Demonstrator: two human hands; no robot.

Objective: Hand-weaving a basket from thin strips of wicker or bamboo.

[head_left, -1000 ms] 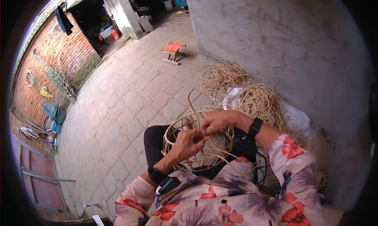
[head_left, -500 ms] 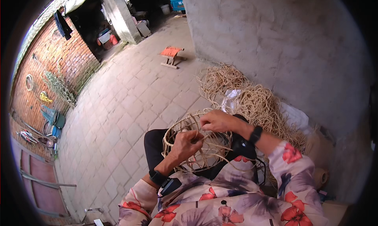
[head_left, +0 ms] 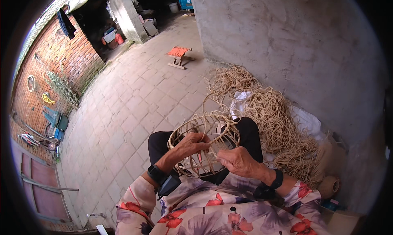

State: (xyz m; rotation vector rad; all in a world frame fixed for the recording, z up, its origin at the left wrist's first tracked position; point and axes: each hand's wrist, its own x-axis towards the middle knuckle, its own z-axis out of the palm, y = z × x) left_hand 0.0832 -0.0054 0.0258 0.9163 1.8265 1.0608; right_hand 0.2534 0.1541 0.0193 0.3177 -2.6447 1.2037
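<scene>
A round, open-work basket point(head_left: 173, 136) of tan cord rests in my lap between my knees, its widely spaced strands showing the ground through them. My left hand point(head_left: 190, 145) is closed over its near left part, thumb and fingers pinching a strand near the middle. Beside it on the right, my right hand point(head_left: 238, 159) is closed with fingertips pinched on a thin cord at the basket's near right side. The fingers partly hide just where each strand is gripped. Another cord rises from the far rim toward a pile of loose cord point(head_left: 268, 112).
The cord pile lies partly on white sheeting point(head_left: 305, 122) against the grey wall point(head_left: 286, 42) at right. A low stool with an orange seat point(head_left: 178, 51) stands on the paved floor point(head_left: 118, 116) ahead. A rounded tan object point(head_left: 328, 187) sits near my right elbow.
My right hand has come down from the far rim toward me and to the right. My left hand has shifted slightly farther away, still at the basket.
</scene>
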